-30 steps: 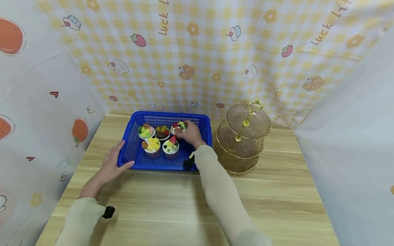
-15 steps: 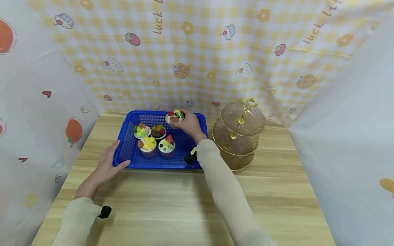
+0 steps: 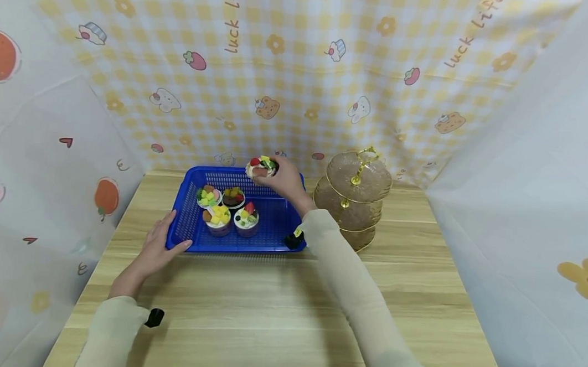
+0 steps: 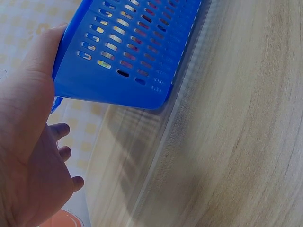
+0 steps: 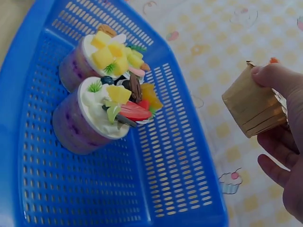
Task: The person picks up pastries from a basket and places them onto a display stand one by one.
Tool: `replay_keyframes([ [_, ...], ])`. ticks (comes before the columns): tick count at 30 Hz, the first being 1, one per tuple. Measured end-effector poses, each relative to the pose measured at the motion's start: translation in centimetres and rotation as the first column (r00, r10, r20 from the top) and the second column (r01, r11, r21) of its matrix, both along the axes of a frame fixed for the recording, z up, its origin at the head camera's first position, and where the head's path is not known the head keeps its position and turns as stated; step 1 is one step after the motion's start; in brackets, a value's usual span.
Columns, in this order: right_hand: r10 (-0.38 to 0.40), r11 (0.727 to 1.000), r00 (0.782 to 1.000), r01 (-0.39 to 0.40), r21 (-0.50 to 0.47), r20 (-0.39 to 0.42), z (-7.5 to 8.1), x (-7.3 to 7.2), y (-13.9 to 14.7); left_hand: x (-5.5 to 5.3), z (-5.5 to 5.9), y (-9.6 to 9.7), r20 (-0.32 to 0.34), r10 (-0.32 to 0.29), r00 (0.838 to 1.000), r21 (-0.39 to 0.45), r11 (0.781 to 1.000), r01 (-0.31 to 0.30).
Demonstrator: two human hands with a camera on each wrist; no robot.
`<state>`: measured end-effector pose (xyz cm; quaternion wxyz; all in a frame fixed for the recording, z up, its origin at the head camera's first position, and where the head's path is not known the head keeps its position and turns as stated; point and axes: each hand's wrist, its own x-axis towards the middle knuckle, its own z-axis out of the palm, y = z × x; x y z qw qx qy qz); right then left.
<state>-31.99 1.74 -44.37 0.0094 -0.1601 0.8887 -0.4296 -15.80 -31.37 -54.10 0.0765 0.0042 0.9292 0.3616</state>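
Note:
My right hand (image 3: 288,182) pinches a cupcake (image 3: 257,170) in a gold wrapper (image 5: 251,104), topped with fruit pieces, above the back rim of the blue basket (image 3: 270,250). In the right wrist view the cupcake is tilted, apart from the basket, with its topping mostly turned away. Thumb and fingers spread, my left hand (image 3: 154,249) rests at the basket's front left corner. The left wrist view shows the thumb (image 4: 43,49) against the rim and the other fingertips partly hidden by the palm. Several fruit-topped dessert cups (image 3: 246,221) stand upright inside the basket, towards its left.
A three-tier cake stand (image 3: 359,178) with gold edges and a gold handle stands right of the basket, close to my right forearm. Patterned cloth (image 3: 299,84) hangs behind the wooden table (image 3: 247,314). A black wrist device (image 3: 294,240) overlaps the basket's front right corner.
My right hand has raised the cupcake from inside the basket to above its back rim. The left hand has stayed at the corner. The head view has shifted slightly.

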Motion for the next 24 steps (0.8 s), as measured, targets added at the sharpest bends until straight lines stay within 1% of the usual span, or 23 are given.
replay_keyframes([
  [7,-0.036,0.999,0.997,0.034,-0.027,-0.072,1.1,1.3,1.3,0.1,0.0,0.0,0.007,0.004,1.000,-0.007,1.000,-0.004],
  [11,-0.046,0.997,0.996,0.041,-0.064,-0.078,2.4,2.6,2.3,0.0,0.0,0.1,0.011,0.004,1.000,-0.007,1.000,-0.004],
  [15,-0.060,0.996,0.993,0.053,-0.065,-0.102,3.7,3.9,3.7,0.1,-0.1,0.0,0.006,0.003,1.000,0.002,1.000,-0.003],
  [17,-0.062,0.997,0.988,0.055,-0.048,-0.140,4.2,4.6,4.5,0.2,-0.1,0.0,0.008,0.006,1.000,0.003,1.000,-0.006],
  [20,-0.059,0.998,0.974,0.055,-0.023,-0.218,5.0,5.8,5.7,0.1,-0.2,0.0,0.008,0.007,1.000,-0.001,1.000,-0.007],
  [24,-0.076,0.997,0.959,0.074,-0.019,-0.274,5.9,7.3,7.9,0.0,-0.1,0.1,0.012,0.008,1.000,-0.001,1.000,-0.007],
])
